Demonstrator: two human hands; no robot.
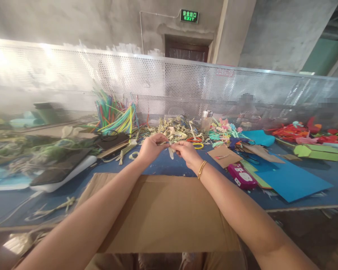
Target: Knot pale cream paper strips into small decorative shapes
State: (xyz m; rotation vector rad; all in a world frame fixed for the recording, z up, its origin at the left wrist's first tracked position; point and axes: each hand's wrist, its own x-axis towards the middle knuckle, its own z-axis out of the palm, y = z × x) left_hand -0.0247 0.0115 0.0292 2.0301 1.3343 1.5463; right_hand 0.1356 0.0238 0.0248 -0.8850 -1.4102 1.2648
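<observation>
Both hands meet in front of me above the blue tabletop [169, 165], past the far edge of a cardboard sheet [174, 213]. Thumb and fingers of my left hand [152, 149] are closed in a pinch on a small pale strip [171, 153]. From the other side, my right hand [188, 151], with a gold bracelet [202, 168] at the wrist, pinches the same strip. One end of it hangs below the fingertips; its exact material is too small to tell. Just behind lies a heap of dry, straw-coloured scraps [174, 127].
Yellow-handled scissors [197, 145] lie just beyond my right hand. Colourful pipe cleaners [115, 116] stand back left, near a dark tablet-like slab [62, 168]. To the right are a purple box [242, 176], blue paper [293, 180] and a green box [317, 152]. A perforated metal screen [146, 82] runs behind.
</observation>
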